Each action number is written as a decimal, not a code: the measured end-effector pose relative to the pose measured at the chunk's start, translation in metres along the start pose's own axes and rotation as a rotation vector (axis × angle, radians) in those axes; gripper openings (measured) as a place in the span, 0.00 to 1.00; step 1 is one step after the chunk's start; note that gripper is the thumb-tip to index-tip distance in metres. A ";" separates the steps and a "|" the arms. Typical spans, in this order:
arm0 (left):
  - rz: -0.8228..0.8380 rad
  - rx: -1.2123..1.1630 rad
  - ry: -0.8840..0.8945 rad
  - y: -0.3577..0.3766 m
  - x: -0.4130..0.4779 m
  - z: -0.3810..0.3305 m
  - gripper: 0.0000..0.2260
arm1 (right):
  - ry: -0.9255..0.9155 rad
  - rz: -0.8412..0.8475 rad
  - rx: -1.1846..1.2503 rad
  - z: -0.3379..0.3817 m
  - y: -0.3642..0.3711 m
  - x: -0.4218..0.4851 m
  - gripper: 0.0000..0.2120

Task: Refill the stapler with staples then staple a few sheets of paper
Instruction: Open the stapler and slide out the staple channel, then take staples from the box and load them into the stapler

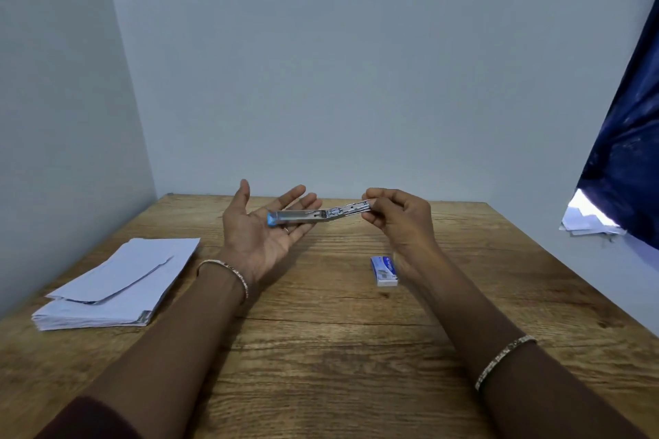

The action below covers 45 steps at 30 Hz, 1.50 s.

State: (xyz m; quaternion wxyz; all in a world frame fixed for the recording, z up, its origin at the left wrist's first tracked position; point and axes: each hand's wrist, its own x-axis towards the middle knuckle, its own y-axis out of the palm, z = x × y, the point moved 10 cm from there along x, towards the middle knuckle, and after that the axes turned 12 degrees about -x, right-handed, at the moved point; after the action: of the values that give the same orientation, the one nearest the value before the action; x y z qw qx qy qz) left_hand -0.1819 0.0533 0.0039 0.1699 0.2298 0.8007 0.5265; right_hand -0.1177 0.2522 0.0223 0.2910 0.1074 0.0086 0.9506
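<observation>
1. Our left hand [256, 242] lies palm up with the fingers straight and spread. It grips nothing, and the stapler [299, 217] simply rests across its fingers, up off the table [321, 331].
2. Our right hand [399, 221] pinches the stapler's thin metal end between the thumb and curled fingers.
3. The stapler's long axis runs left to right across us. Its blue-capped end sits over the left palm, and the thin metal part sticks out to the right, rising slightly into the right hand. We judge it is opened or drawn out for loading.
4. The coming move turns on the staple box [384, 271]. It lies on the table below and to the right of the stapler, nearer to us, just beside the right wrist.
5. The right hand is much the nearer one to the box. To fetch staples it would have to let go, leaving the stapler loose on an open palm, where it could slip.
6. The stack of paper [117, 285] lies well to the left of the stapler and nearer to us, on the left hand's side.
7. The right fingertips cover the stapler's far end. We cannot tell whether its channel already holds staples, or whether the box is open. The right wrist seems to overlap the box's right edge.
</observation>
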 end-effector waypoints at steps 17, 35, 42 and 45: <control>0.050 0.750 -0.266 0.000 -0.003 0.055 0.20 | -0.132 0.215 -0.203 0.007 0.031 -0.017 0.06; -0.049 0.631 -0.162 -0.012 0.006 0.052 0.14 | -0.764 0.008 -0.973 0.037 0.056 -0.042 0.07; -0.095 0.555 -0.159 -0.017 0.007 0.053 0.14 | -0.589 0.058 -0.807 0.026 0.053 -0.037 0.03; -0.120 0.531 -0.138 -0.019 0.008 0.050 0.12 | -0.530 0.063 -0.772 0.024 0.053 -0.036 0.03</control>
State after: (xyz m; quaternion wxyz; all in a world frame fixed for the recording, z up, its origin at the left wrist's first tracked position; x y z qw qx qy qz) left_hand -0.1664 0.0896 -0.0330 0.1885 0.2537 0.9094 0.2703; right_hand -0.1133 0.1870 0.0426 0.2727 0.2306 -0.4236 0.8325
